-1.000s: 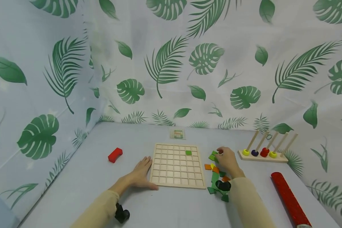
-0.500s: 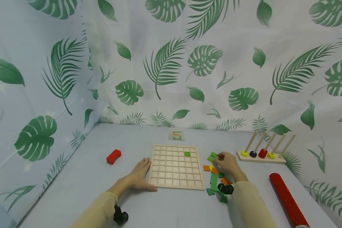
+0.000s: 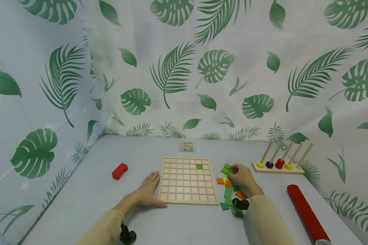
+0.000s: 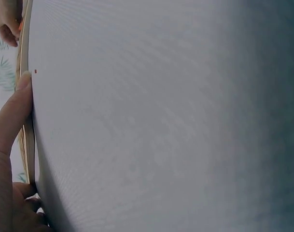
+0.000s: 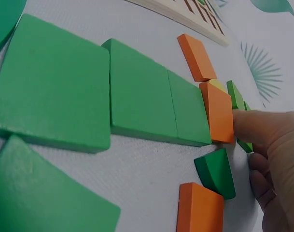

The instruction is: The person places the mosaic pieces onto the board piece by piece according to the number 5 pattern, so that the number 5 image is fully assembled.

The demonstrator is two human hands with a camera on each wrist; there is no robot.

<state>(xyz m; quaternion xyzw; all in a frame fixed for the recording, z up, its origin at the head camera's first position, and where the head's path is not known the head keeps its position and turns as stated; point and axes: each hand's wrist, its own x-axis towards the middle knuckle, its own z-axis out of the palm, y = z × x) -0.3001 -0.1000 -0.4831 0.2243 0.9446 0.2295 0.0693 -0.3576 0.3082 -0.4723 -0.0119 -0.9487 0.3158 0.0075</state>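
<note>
A wooden grid board [image 3: 187, 186] lies in the middle of the table, with one light green square tile [image 3: 199, 166] in its upper right part. My left hand [image 3: 148, 191] is spread at the board's lower left corner; in the left wrist view its thumb [image 4: 16, 108] touches the board's edge. To the right of the board, my right hand [image 3: 244, 177] pinches a light green tile [image 3: 230, 172] among others like it. Its fingers partly cover that tile. Nearer me lie orange tiles [image 5: 220, 112], a yellow piece [image 3: 225, 179] and darker green pieces [image 5: 142, 92].
A small pattern card [image 3: 187, 146] lies behind the board. At the right back stands a wooden peg stand [image 3: 277, 169] with coloured beads, and a red tube [image 3: 308, 212] lies in front of it. A red block [image 3: 120, 171] rests on the left.
My right hand has shifted slightly toward the light green tiles, its fingertips now down at one of them. My left hand stays at the board. The head view has turned slightly.
</note>
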